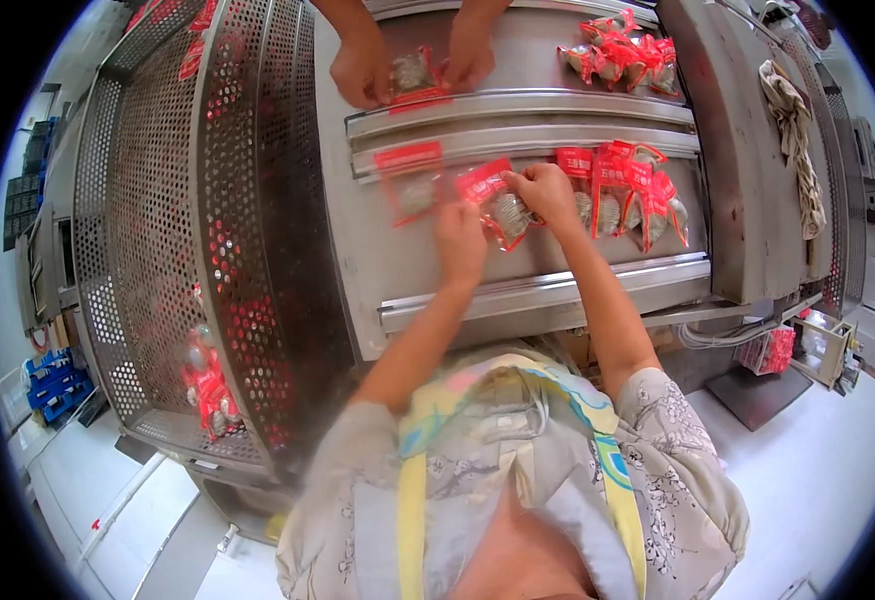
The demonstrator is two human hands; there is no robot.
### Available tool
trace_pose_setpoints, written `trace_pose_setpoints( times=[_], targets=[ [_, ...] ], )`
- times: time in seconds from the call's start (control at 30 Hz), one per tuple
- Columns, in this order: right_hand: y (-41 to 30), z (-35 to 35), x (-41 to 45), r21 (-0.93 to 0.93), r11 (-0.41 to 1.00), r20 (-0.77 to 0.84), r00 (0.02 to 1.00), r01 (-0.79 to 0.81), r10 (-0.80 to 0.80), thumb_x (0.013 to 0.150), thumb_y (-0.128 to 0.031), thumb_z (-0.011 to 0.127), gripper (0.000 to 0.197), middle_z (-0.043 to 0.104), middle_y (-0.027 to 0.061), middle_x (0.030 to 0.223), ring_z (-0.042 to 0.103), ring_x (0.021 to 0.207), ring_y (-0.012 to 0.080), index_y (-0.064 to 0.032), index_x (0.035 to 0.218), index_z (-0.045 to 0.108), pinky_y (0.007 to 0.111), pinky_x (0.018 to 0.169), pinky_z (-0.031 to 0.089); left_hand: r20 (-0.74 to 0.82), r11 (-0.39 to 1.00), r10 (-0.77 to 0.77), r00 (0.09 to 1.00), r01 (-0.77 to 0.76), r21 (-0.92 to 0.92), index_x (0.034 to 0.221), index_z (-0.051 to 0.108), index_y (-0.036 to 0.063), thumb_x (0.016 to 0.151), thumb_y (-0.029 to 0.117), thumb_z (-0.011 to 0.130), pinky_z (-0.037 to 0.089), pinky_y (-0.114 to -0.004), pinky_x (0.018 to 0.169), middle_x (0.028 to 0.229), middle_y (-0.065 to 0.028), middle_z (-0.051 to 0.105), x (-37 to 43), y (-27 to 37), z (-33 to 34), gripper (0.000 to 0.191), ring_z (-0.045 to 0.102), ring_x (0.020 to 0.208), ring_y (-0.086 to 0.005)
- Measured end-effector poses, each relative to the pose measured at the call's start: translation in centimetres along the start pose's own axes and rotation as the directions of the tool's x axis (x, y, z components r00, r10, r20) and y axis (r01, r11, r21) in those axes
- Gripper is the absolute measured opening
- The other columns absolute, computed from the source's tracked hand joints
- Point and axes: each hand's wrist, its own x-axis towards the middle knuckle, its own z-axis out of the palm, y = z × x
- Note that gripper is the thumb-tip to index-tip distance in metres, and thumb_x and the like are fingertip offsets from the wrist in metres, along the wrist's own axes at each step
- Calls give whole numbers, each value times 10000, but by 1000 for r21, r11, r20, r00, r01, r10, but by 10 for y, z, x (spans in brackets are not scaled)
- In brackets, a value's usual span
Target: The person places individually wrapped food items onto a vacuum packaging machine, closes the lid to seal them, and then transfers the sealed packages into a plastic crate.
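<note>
My right hand (546, 195) grips the edge of a clear plastic pouch with a red printed header (510, 214), which holds a rounded pale item. Close to that pouch's left side is my left hand (460, 241), blurred, its fingertips curled; whether they pinch the plastic cannot be made out. Another filled pouch (410, 186) lies flat to the left of it, the red header at the far end. To the right, several filled pouches (625, 191) overlap in a row. All rest on a steel machine bed (407, 262) between metal bars.
Across the bars (520, 120), a co-worker's hands (415, 67) handle a similar pouch beside a heap of pouches (625, 54). On the left stands a perforated metal bin (231, 225) with pouches (212, 390) inside. A cloth (794, 142) hangs over the steel housing at right.
</note>
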Motion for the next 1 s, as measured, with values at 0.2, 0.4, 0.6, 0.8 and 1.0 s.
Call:
trace_pose_setpoints(
  times=[0.2,0.4,0.6,0.8,1.0],
  targets=[
    [12,2,21,76,997,-12,999,32,-31,758,-331,670,371,556,70,520,518,466,126,25,660,641,304,465,403,50,831,-470,881,461,-312,920,536,46,894,198,530,510,-271,562,809,-39,577,6,35,12,155,576,690,-126],
    [13,7,24,288,958,-68,997,-13,34,786,-329,656,365,565,34,542,504,478,107,18,673,650,283,463,392,58,662,-636,770,582,-472,930,538,67,890,220,543,497,-255,565,825,-24,582,20,43,24,158,548,642,-129],
    [23,10,11,440,898,-42,999,-4,25,826,-195,612,227,624,57,648,540,517,123,26,866,648,290,504,434,-189,972,231,954,-233,11,1152,512,18,798,106,623,424,-395,916,1148,-147,534,-22,69,29,381,515,1094,-241],
    [-33,-2,-3,-252,848,-487,696,467,-528,765,-132,642,164,547,115,948,553,891,319,-67,912,613,404,728,462,413,422,593,691,-704,571,1142,567,90,696,16,611,285,-505,1015,1248,-135,482,-6,56,9,454,407,1214,-319],
    [-40,-12,25,-253,853,-307,799,456,-518,739,-158,673,215,561,119,941,543,923,317,-77,927,612,406,762,453,451,377,617,644,-746,549,1136,560,94,679,43,629,303,-507,993,1249,-108,488,10,58,7,465,409,1205,-308]
  ],
)
